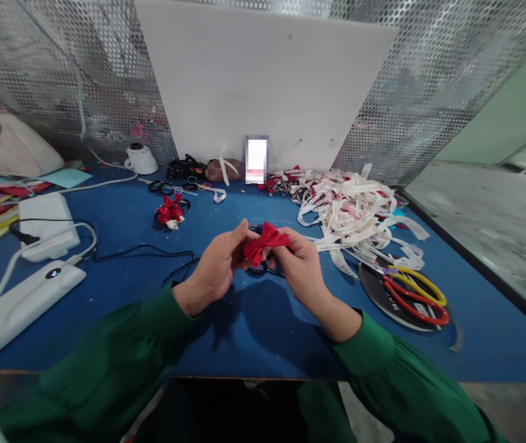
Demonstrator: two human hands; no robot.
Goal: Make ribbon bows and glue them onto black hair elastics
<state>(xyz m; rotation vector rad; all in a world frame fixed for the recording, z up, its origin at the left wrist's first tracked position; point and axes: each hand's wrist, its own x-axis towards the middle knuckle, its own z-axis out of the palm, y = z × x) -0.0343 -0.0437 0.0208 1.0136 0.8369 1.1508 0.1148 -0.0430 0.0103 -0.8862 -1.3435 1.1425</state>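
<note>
A red ribbon bow point(265, 243) is held between my two hands above the blue table point(263, 344). My left hand point(219, 261) grips its left side, thumb raised along the edge. On the right side, the fingers of my right hand point(302, 261) are closed on the bow. A black loop point(258, 271) shows just below the bow, partly hidden by the fingers. Another red bow point(169, 211) with a black band lies further back on the left.
White ribbons point(350, 209) are heaped at the back right. Scissors with red and yellow handles point(417, 298) lie on a dark disc. A white power bank point(27, 307), charger point(48, 224) and cables occupy the left. A white board point(263, 80) stands behind.
</note>
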